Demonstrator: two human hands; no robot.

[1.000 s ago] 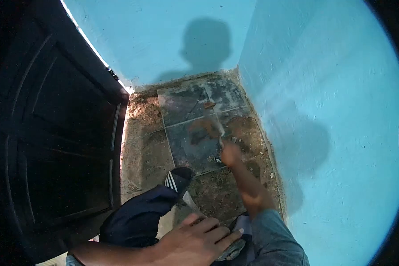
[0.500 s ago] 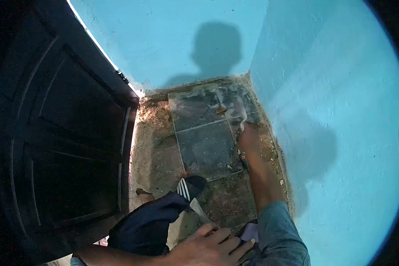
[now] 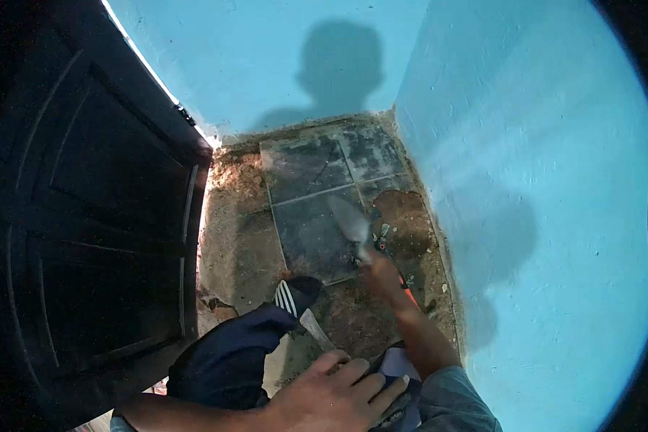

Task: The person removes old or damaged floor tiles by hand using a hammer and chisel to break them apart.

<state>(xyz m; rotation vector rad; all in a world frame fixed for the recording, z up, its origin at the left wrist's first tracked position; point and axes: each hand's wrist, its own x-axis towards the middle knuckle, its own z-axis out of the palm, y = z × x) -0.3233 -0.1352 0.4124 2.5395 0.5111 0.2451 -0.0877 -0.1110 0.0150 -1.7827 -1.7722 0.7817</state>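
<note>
My right hand (image 3: 381, 279) is closed around the handle of a trowel (image 3: 349, 218), whose blurred blade overlaps a dark floor tile (image 3: 302, 234). Beside that hand, on the rough floor, lies a black tool with an orange handle (image 3: 408, 291), partly hidden by my forearm. My left hand (image 3: 331, 394) rests low in the view over my bent leg, palm down, fingers loosely spread. A pale, blade-like strip (image 3: 315, 329) sticks out just beyond its fingers toward my striped shoe (image 3: 295, 295).
Blue walls (image 3: 525, 180) meet at a corner behind the tiles. A dark panelled door (image 3: 108, 237) stands along the left. Bare, crumbly ground (image 3: 403, 212) with small chips borders the tiles at right, and a broken piece (image 3: 219, 308) lies near the door.
My right hand has drawn the trowel back from the far right tile, toward me and left. A small brown chip no longer shows on the far tiles. My left hand stays in place.
</note>
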